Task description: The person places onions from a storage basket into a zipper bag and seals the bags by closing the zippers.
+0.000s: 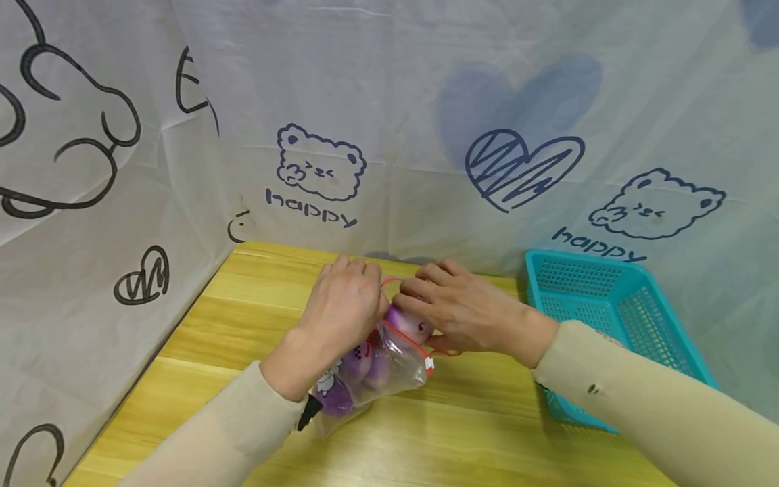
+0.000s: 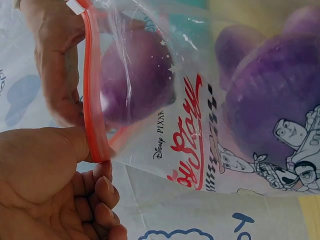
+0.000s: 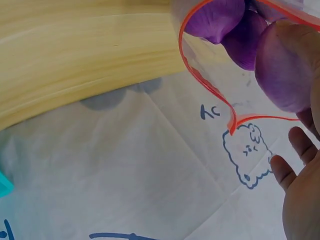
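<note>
A clear zip bag [image 1: 398, 379] with a red zip edge stands on the table, its mouth spread apart. My left hand [image 1: 343, 297] pinches the red zip edge [image 2: 95, 110] between thumb and fingers. At the bag's mouth, my right hand [image 1: 468, 311] holds a purple onion [image 3: 280, 75], pale on one side, with fingers on both sides of it. The onion sits just inside the opening in the right wrist view. Several more purple onions [image 3: 212, 20] lie deeper in the bag. Red lettering and cartoon figures [image 2: 295, 150] are printed on the bag's front.
A turquoise plastic basket [image 1: 669, 297] stands at the right of the wood-grain table [image 1: 438, 446], partly behind my right forearm. White cloth [image 1: 414, 135] with printed bears and hearts hangs along the table's back and left edges.
</note>
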{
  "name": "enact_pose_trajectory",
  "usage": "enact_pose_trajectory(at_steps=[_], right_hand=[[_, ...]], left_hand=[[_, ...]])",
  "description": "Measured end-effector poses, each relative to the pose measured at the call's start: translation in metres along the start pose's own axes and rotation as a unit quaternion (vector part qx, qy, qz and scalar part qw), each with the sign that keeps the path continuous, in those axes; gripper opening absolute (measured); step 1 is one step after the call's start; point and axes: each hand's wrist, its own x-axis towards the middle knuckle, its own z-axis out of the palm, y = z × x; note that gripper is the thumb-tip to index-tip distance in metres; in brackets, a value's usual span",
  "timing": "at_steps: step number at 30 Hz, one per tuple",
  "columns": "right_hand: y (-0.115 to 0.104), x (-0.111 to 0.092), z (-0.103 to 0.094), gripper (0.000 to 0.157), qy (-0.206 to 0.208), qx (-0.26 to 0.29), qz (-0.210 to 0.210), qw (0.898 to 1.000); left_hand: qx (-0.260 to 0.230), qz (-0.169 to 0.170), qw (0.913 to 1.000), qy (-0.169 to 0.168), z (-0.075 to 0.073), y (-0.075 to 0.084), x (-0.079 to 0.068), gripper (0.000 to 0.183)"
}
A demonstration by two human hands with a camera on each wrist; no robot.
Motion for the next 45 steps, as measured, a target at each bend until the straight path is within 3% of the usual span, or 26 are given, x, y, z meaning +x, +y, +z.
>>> enact_pose_trajectory(at_steps=[3,11,17,25,35,41,45], right_hand=[[-0.001,0.0,0.002,0.089,-0.001,-0.005,-0.012,1.0],[-0.007,0.001,0.006,0.071,0.012,-0.014,-0.036,0.999],[-0.007,-0.003,0.007,0.068,0.024,0.005,-0.011,1.0],[-0.005,-0.012,0.014,0.039,0.03,-0.014,0.027,0.999],[-0.009,-0.016,0.018,0.05,0.01,-0.023,0.016,1.0],[-0.009,-0.025,0.018,0.026,0.026,-0.032,0.086,0.995],[-0.008,-0.037,0.022,0.016,0.076,-0.036,0.17,0.982]], left_hand=[[0.0,-0.001,1.0,0.004,0.0,0.0,0.0,0.02],[-0.003,0.001,1.0,0.002,-0.002,0.0,0.0,0.022],[-0.008,-0.007,0.9999,-0.009,-0.001,-0.002,0.0,0.022],[-0.013,-0.01,0.9998,-0.011,-0.002,-0.003,-0.001,0.022],[-0.014,-0.014,0.9998,-0.003,-0.004,-0.003,0.0,0.022],[-0.03,-0.027,0.9991,-0.015,-0.006,-0.005,-0.001,0.022],[-0.04,-0.039,0.9979,-0.034,-0.008,-0.007,-0.002,0.022]])
